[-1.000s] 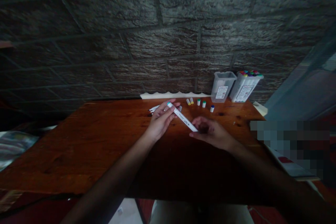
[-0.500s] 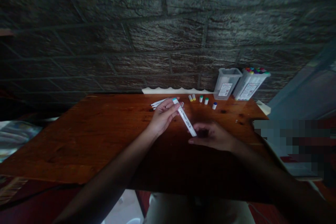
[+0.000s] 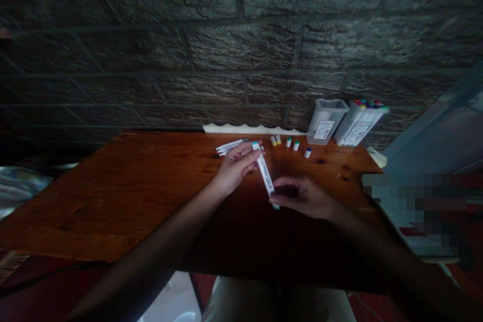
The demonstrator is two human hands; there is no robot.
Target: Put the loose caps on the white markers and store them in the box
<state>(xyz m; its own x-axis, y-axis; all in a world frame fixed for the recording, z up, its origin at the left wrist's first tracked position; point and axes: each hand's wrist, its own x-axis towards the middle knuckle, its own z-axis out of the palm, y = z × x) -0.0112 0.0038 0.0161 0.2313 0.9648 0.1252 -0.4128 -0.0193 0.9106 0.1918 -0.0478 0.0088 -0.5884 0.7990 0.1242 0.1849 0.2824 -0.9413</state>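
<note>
A white marker (image 3: 265,173) with teal ends is held tilted above the wooden table. My left hand (image 3: 236,168) grips its upper part, thumb across the barrel near the teal tip. The fingers of my right hand (image 3: 296,195) pinch the lower end, where a bit of teal shows beneath them. Just behind my left hand lie several uncapped white markers (image 3: 228,146), partly hidden by it. To their right, small caps stand or lie on the table: two with yellow (image 3: 275,140), two with green (image 3: 292,144), and one with blue (image 3: 308,152).
An open clear plastic box (image 3: 327,119) stands at the back right, beside another box (image 3: 361,123) full of colourful markers. A white wavy-edged strip (image 3: 252,130) lies along the stone-block wall (image 3: 211,50). The wooden table (image 3: 113,186) reaches to the left. A pixelated area covers the far right.
My right hand has closed on the lower end of the marker, where a teal end now shows. The marker is slightly more upright, and the view has shifted a little.
</note>
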